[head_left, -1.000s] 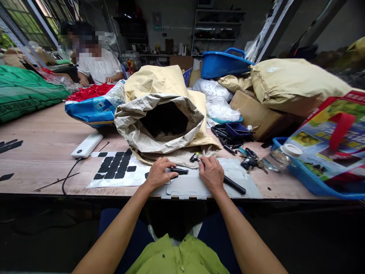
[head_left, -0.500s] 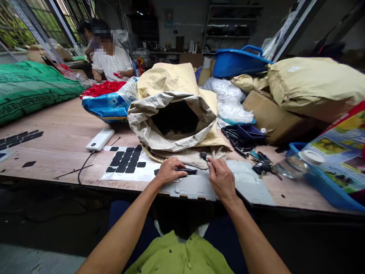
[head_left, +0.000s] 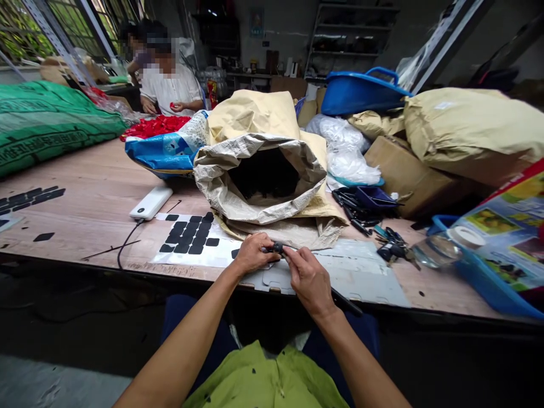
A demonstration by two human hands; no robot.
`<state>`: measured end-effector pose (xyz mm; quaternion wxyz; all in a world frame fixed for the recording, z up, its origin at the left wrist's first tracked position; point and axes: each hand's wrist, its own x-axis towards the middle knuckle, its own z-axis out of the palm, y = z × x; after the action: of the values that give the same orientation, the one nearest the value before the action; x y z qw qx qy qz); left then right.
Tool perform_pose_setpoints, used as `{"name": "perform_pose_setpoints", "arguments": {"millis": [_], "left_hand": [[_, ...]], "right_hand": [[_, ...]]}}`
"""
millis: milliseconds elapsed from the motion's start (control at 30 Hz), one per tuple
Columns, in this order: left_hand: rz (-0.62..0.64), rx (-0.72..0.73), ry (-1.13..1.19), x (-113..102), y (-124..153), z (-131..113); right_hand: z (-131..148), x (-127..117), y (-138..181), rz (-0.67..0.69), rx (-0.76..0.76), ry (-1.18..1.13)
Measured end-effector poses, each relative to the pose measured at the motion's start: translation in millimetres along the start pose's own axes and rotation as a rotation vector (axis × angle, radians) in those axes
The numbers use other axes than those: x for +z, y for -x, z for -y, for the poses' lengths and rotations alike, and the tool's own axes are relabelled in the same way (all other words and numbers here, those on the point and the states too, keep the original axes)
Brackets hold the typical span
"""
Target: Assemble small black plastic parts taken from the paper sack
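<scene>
My left hand (head_left: 254, 254) is closed in a pinch on a small black part with a round knob (head_left: 277, 248), just over the grey board (head_left: 361, 266). Against the knob's right side press the fingertips of my right hand (head_left: 309, 279), pinched around a thin piece mostly hidden by them. A dark rod (head_left: 346, 302) sticks out past my right wrist; whether that hand holds it I cannot tell. Black rounded patches (head_left: 189, 235) lie in rows on a white sheet (head_left: 170, 258) left of my hands. Behind them gapes a paper sack (head_left: 212, 187), dark inside.
A white power bank (head_left: 151, 203) with a cable stands at left. Keys (head_left: 393, 249), a clear jar (head_left: 437, 249) and a blue basin (head_left: 497, 283) are at right. Black parts (head_left: 348, 207) lie beside the sack. Across the table a person (head_left: 172, 90) handles red pieces.
My right hand has moved left and lower, bringing the round-knobbed black part to my left hand's fingertips. The longer black pieces seen in my left hand no longer show. The view shifted slightly.
</scene>
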<state>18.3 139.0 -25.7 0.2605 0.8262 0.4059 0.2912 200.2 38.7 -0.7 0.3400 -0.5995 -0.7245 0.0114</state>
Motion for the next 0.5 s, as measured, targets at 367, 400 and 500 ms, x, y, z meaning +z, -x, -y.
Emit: {"name": "perform_pose_setpoints", "arguments": {"millis": [367, 400, 500], "left_hand": [[0.006, -0.021, -0.006, -0.7, 0.9, -3.1], [0.008, -0.022, -0.012, -1.0, 1.0, -4.2], [0.008, -0.029, -0.020, -2.8, 1.4, -8.5]], "right_hand": [[-9.9, -8.4, 8.8, -0.041, 0.069, 0.015], [-10.9, -8.4, 8.6, -0.039, 0.079, 0.009], [-18.2, -10.3, 1.3, -0.093, 0.117, -0.008]]}}
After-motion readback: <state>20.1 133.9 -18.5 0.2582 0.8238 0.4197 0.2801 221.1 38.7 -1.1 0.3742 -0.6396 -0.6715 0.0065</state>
